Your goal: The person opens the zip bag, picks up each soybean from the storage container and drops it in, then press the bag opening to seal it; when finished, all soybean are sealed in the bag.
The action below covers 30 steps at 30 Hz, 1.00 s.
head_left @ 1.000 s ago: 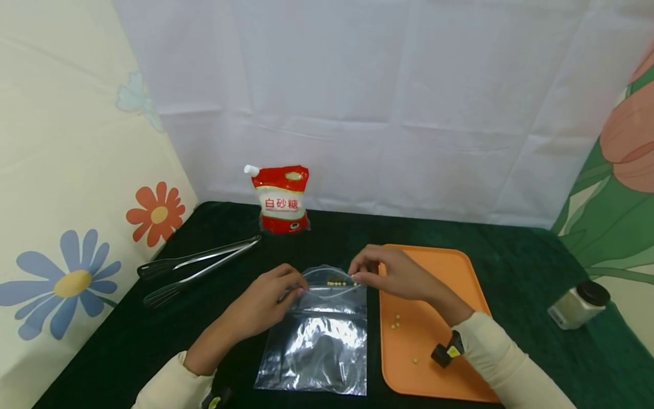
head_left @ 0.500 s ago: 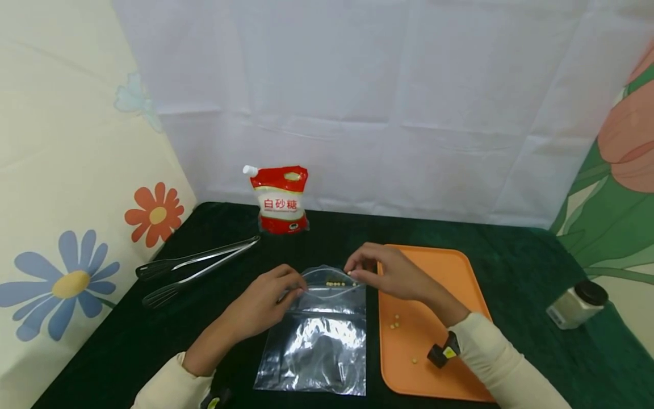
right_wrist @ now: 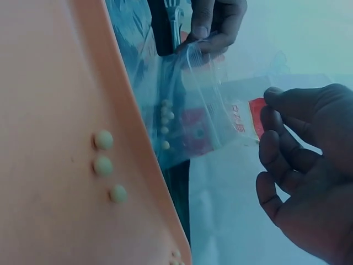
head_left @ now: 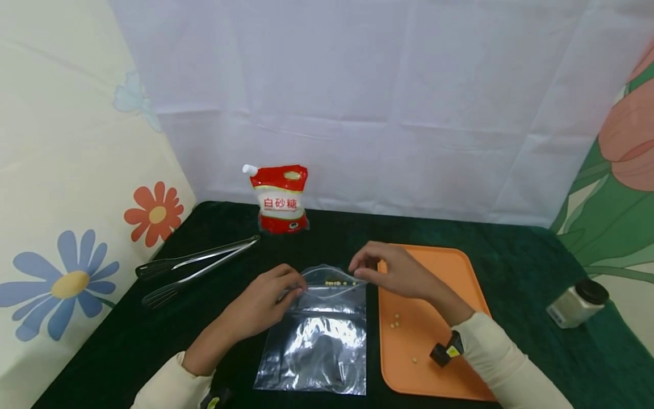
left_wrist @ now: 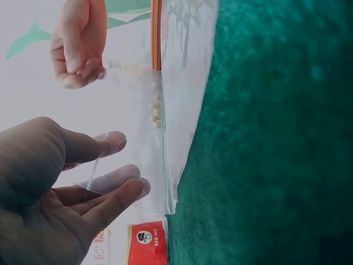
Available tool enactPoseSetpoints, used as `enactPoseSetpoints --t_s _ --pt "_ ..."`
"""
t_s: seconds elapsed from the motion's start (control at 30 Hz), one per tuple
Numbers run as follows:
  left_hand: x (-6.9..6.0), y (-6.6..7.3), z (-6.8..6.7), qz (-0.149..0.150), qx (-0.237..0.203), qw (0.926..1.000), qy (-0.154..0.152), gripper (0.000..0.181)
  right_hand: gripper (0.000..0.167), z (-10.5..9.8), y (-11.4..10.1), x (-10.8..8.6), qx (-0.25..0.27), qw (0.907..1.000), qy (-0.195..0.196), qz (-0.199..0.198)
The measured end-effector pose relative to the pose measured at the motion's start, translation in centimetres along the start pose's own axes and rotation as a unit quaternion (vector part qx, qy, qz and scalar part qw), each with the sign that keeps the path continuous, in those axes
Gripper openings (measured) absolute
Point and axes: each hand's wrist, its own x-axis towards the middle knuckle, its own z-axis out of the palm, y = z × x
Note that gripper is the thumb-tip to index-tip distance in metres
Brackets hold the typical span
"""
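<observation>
Tray (head_left: 449, 267), orange and shallow, lies just to the right of the clear bag (head_left: 311, 366), whose mouth gapes. Your left hand (head_left: 265, 301) pinches one edge of that mouth; your right hand (head_left: 390, 270), loosely curled by the other, seems to hold nothing now. The pellet at its fingertips half a second ago is gone, apparently joining the pale pellets (head_left: 335, 283) inside the bag, while loose pellets (right_wrist: 103, 165) lie on the tray.

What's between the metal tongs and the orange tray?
In the head view, between tongs and tray are the left hand, a clear bag holding pale balls, and part of the right hand.
</observation>
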Motion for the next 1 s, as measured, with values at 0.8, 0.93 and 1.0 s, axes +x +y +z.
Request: enactPoseSetpoints --t_s 0.8,0.93,1.0 --pt "0.0 0.1 -0.1 0.000 -0.003 1.0000 -0.002 0.019 0.016 -2.1 0.8 -3.7 -0.187 0.9473 -0.249 0.078" --pt "0.0 0.1 0.0 0.000 -0.003 1.0000 -0.001 0.018 0.015 -1.8 1.2 -3.8 -0.202 0.9449 -0.248 0.070" --pt "0.0 0.1 0.0 0.001 -0.001 1.0000 0.001 0.018 0.014 -1.9 1.3 -3.7 -0.204 0.9463 -0.242 0.065"
